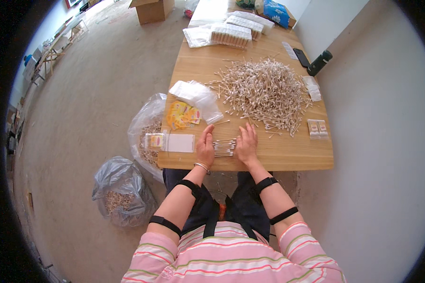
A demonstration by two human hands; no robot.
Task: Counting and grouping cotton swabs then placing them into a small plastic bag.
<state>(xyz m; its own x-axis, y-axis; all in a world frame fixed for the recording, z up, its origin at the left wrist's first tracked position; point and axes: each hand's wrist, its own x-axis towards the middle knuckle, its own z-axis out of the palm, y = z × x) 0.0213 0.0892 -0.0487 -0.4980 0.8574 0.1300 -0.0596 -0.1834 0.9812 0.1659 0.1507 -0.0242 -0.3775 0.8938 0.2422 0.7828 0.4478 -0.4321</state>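
Observation:
A small layer of cotton swabs [224,147] lies crosswise on the table between my two hands, tips facing left and right. My left hand [205,147] stands on edge at their left ends, fingers stretched out. At the right ends, my right hand [246,145] rests with its fingers extended and slightly bent. Both palms face inward at the swab tips; whether they press on them I cannot tell. Just beyond, a large loose heap of cotton swabs [264,92] covers the table. One single swab [221,122] lies beyond the row.
Clear plastic bags [193,94] and yellow printed packets [180,114] lie at the left. A filled swab pack [154,141] and a white card [181,143] sit near the left edge. Small packs [318,129], a dark bottle [320,62] and a phone [301,57] line the right. Swab-filled bags [123,193] stand on the floor.

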